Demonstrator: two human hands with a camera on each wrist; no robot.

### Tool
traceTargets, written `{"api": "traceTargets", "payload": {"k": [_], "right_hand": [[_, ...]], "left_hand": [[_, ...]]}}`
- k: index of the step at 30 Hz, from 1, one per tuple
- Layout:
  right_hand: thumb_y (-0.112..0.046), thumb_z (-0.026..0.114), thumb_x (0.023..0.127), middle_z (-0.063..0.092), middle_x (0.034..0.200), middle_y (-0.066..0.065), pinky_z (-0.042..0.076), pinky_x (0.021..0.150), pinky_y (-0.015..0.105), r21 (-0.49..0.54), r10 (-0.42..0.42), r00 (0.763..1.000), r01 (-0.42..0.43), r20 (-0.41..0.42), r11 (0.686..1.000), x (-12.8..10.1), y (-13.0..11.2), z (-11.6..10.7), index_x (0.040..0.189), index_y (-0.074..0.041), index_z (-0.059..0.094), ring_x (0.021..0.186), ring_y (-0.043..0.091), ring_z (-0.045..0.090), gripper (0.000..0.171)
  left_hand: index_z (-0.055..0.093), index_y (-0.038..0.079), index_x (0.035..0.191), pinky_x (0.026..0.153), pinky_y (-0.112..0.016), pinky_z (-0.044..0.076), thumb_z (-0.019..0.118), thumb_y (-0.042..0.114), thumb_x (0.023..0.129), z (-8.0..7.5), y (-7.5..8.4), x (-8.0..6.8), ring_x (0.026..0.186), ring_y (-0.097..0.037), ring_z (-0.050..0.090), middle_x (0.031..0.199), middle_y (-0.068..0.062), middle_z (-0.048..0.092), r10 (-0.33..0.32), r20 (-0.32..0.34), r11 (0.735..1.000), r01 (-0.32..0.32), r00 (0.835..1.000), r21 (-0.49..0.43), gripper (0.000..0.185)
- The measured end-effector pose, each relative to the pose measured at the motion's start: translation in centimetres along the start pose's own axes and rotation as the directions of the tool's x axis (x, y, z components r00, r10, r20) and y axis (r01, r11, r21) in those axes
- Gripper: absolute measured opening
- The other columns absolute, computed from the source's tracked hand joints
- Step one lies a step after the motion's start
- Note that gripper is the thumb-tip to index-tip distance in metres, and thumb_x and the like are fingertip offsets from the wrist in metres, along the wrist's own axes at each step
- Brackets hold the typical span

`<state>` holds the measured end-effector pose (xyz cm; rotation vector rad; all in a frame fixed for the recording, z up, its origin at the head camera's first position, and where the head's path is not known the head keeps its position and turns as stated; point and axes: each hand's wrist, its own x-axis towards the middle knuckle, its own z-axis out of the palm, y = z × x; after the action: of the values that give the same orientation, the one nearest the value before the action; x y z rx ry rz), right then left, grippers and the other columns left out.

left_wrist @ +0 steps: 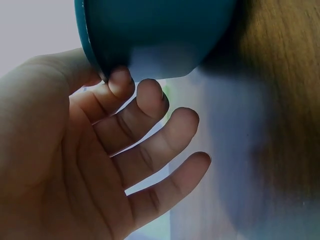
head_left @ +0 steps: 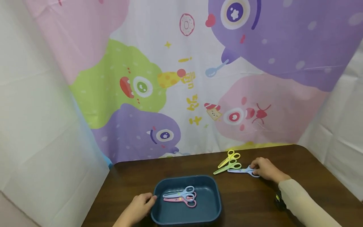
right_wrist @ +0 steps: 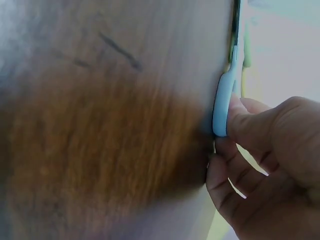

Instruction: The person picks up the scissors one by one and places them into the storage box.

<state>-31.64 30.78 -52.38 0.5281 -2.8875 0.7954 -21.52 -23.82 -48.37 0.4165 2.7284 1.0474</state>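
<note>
blue scissors (head_left: 244, 170) | green scissors (head_left: 228, 166) | yellow scissors (head_left: 227, 159) | blue-green tray (head_left: 207, 201)

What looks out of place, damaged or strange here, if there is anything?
The cloth behind the table looks odd: its printed design is turned sideways, as if hung the wrong way. Nothing looks spilled or broken around the tray.

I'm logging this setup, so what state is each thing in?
Dark blue tray: upright, open-topped
Pink scissors: closed, in tray
Tray's blue scissors: closed, overlapping pink
Yellow scissors: closed, on table
Green scissors: closed, on table
Table's blue scissors: closed, handle held
Left hand: pinching tray rim
Right hand: pinching blue handle
</note>
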Motion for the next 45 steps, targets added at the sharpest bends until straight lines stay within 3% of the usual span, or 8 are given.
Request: {"api": "traceTargets", "payload": {"k": [8,16,20,26,38,45], "right_hand": [[-0.003,0.077,0.088,0.073,0.098,0.012,0.058,0.079,0.046,0.03,-0.009,0.989,0.005,0.146,1.0,-0.5,0.6,-0.8,0.101,0.003,0.076,0.092,0.032,0.069,0.015],[-0.009,0.075,0.091,0.074,0.099,0.01,0.056,0.082,0.046,0.02,-0.068,0.982,0.065,0.176,0.998,-1.1,0.9,-1.9,0.102,0.003,0.075,0.095,0.033,0.069,0.016],[-0.011,0.075,0.092,0.073,0.1,0.01,0.056,0.083,0.047,0.007,-0.088,0.984,0.088,0.154,0.996,-1.6,0.8,-2.4,0.103,0.003,0.075,0.095,0.033,0.068,0.018],[-0.013,0.077,0.091,0.071,0.098,0.006,0.056,0.077,0.036,0.012,-0.157,0.984,0.157,0.087,0.988,-2.4,0.2,-3.0,0.102,-0.001,0.076,0.09,0.023,0.068,0.016],[-0.014,0.079,0.09,0.071,0.093,-0.003,0.054,0.072,0.028,0.016,-0.275,0.961,0.276,-0.019,0.961,-2.2,-1.3,-3.7,0.102,-0.004,0.078,0.086,0.005,0.063,0.015],[-0.013,0.081,0.088,0.069,0.09,-0.005,0.048,0.066,0.024,0.089,-0.27,0.961,0.275,-0.064,0.957,-2.2,-2.4,-4.0,0.1,-0.005,0.078,0.079,-0.004,0.053,0.014]], "left_hand": [[0.053,0.01,0.075,0.053,-0.028,0.046,0.053,0.03,0.107,0.2,-0.1,0.3,0.057,-0.014,0.056,0.062,0.002,0.051,-0.009,0.019,1.0,0.009,1.0,-0.002,0.038],[0.054,0.009,0.076,0.054,-0.029,0.049,0.052,0.029,0.108,0.3,-0.4,0.2,0.058,-0.016,0.057,0.064,0.0,0.053,-0.022,0.02,0.999,0.023,1.0,-0.029,0.038],[0.054,0.009,0.076,0.054,-0.029,0.05,0.052,0.03,0.108,0.3,-0.4,0.3,0.06,-0.016,0.058,0.065,0.0,0.054,-0.025,0.013,0.999,0.025,1.0,-0.031,0.039],[0.054,0.008,0.077,0.055,-0.031,0.048,0.051,0.032,0.109,0.2,-0.2,0.1,0.06,-0.017,0.057,0.065,0.0,0.053,-0.035,0.03,0.999,0.036,0.999,-0.036,0.04],[0.055,0.007,0.079,0.057,-0.032,0.05,0.049,0.034,0.109,0.2,-0.3,0.3,0.06,-0.018,0.057,0.065,-0.001,0.053,-0.061,0.067,0.997,0.064,0.996,-0.047,0.041],[0.057,0.006,0.08,0.057,-0.032,0.049,0.05,0.033,0.109,0.3,-0.3,0.3,0.061,-0.017,0.057,0.065,-0.001,0.054,-0.066,0.067,0.997,0.068,0.996,-0.03,0.04]]}}
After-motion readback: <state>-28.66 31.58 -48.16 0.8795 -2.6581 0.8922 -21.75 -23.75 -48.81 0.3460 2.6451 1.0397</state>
